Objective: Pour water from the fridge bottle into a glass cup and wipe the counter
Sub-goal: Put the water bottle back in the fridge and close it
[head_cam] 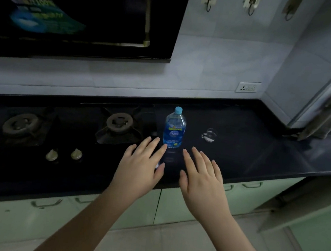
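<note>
A: Nearest the lens: left hand [142, 167] and right hand [202, 176], both palm-down, fingers straight and spread, holding nothing. Positioned over the front part of the dark counter [261, 148], side by side with a gap between them.

B: Location of task items?

A: Water bottle [174, 127] upright on the counter, just beyond the fingertips and in line with the gap between the hands. Blue cap [178, 110] fitted, blue label facing the camera. Glass cup [210, 135] upright to the right of the bottle, apart from it, handle toward the bottle. Contents of cup: possibly a little liquid at the base, cannot tell for certain.

B: Contact between left fingertips and bottle?

A: Close, but contact not confirmed. Gas hob [117, 123] immediately left of the bottle; two control knobs [64, 155] at the front edge.

B: Step in hand?

A: Judged as the start of the pouring step: bottle out and standing, cap on, nothing gripped. Wiping not begun; no cloth in view.

B: Requirements for the next move?

A: Probably: grip bottle body with one hand, unscrew cap with the other. Then lift, carry right, tilt the neck over the cup rim. Small cup opening, so slow tilt advised to limit spillage on the counter.
</note>
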A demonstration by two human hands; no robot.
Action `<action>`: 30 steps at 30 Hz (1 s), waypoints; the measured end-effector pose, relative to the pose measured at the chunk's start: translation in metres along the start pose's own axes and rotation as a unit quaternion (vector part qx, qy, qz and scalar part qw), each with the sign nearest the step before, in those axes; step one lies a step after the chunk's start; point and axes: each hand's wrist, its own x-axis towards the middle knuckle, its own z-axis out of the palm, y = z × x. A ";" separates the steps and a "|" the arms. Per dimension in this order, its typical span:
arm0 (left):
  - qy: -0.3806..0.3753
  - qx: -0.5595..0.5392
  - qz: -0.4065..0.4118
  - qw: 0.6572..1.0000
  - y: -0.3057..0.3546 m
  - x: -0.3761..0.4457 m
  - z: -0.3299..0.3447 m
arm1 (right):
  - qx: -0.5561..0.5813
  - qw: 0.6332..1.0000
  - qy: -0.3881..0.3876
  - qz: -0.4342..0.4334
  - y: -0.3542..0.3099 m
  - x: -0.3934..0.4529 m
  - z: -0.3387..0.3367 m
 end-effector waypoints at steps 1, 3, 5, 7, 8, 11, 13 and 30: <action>0.001 -0.001 0.006 1.000 -0.004 0.009 0.003 | -0.003 1.000 -0.002 0.002 0.001 0.007 0.003; -0.002 -0.003 0.016 1.000 -0.016 0.028 0.007 | -0.008 1.000 -0.010 0.011 0.000 0.022 0.010; -0.004 -0.004 0.023 1.000 -0.026 0.045 0.010 | -0.017 1.000 -0.014 0.017 0.002 0.034 0.018; -0.007 -0.009 0.029 1.000 -0.034 0.062 0.016 | -0.019 0.999 -0.016 0.025 0.005 0.045 0.024; -0.009 -0.013 0.031 0.999 -0.036 0.068 0.019 | -0.019 0.999 -0.016 0.028 0.007 0.050 0.027; -0.008 -0.025 0.037 0.999 -0.038 0.084 0.027 | -0.021 0.999 -0.020 0.030 0.009 0.064 0.033; -0.017 -0.029 0.045 0.998 -0.037 0.094 0.034 | -0.019 0.999 -0.024 0.033 0.012 0.076 0.038; -0.088 0.013 -0.031 0.996 -0.022 0.180 0.099 | 0.069 0.989 -0.125 -0.036 0.102 0.165 0.119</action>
